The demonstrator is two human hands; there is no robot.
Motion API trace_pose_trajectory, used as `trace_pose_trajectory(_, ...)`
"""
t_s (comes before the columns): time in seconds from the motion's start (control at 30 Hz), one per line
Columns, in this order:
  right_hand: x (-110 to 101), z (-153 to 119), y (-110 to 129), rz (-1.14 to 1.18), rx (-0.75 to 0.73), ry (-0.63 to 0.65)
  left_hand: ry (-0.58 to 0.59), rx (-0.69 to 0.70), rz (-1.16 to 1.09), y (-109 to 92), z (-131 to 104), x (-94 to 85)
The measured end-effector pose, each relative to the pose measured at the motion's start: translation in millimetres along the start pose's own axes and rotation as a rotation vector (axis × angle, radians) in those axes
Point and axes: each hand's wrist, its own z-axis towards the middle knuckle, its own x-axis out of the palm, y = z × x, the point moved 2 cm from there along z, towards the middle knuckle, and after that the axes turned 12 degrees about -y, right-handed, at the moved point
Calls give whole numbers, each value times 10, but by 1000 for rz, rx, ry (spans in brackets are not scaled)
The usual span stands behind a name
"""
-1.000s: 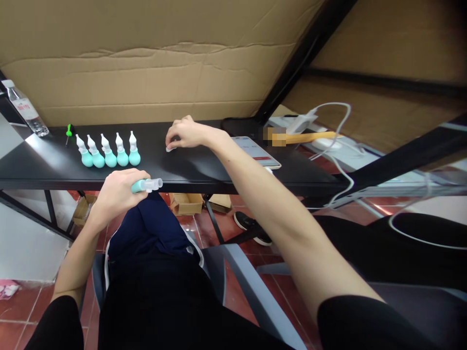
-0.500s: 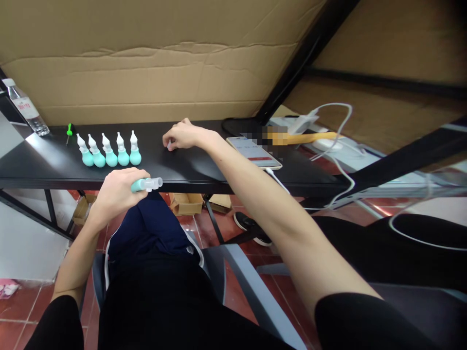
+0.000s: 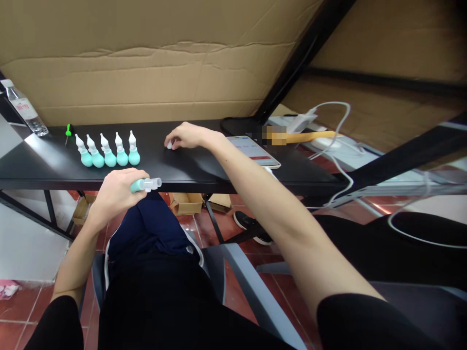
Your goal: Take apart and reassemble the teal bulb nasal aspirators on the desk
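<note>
My left hand (image 3: 118, 191) is closed round the teal bulb of a nasal aspirator (image 3: 137, 185), held in front of the desk's near edge. Its clear open-ended neck (image 3: 153, 183) points to the right and bears no tip. On the desk, my right hand (image 3: 187, 135) pinches a small whitish nozzle tip (image 3: 169, 145) between thumb and fingers, at or just above the surface; the fingers partly cover it. Left of it, several whole teal nasal aspirators (image 3: 110, 158) stand in a row with their pointed white tips up.
The black desk (image 3: 156, 163) backs onto a cardboard panel (image 3: 146, 87). A water bottle (image 3: 27, 109) and a green-handled tool (image 3: 68, 130) are at the left. A phone (image 3: 257, 151) with a white cable lies by my right forearm. Another person's dark-clothed leg (image 3: 365, 243) is at the right.
My right hand has turned slightly, and more of the pinched nozzle tip now shows. My left hand and the aspirator in it have stayed almost still.
</note>
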Motion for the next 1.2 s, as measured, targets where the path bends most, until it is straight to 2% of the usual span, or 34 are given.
trace_pose_trajectory(0.2, 73, 90, -100, -29, 34, -119, -24, -5, -5, 29, -4, 11)
trace_pose_trajectory(0.43, 141, 246, -182, -74, 147, -245, -33, -9, -13, 55, -8, -10)
trace_pose_trajectory(0.77, 196, 328, -189, -58, 154, -165, -45, -6, -10, 52, -9, -26)
trace_pose_trajectory(1.0, 156, 251, -217, 16, 174, -257, -40, -9, -19, 56, -13, -14)
trace_pose_trajectory(1.2, 243, 186, -211, 139, 201, -311, -30, -15, -17, 47, -8, -16)
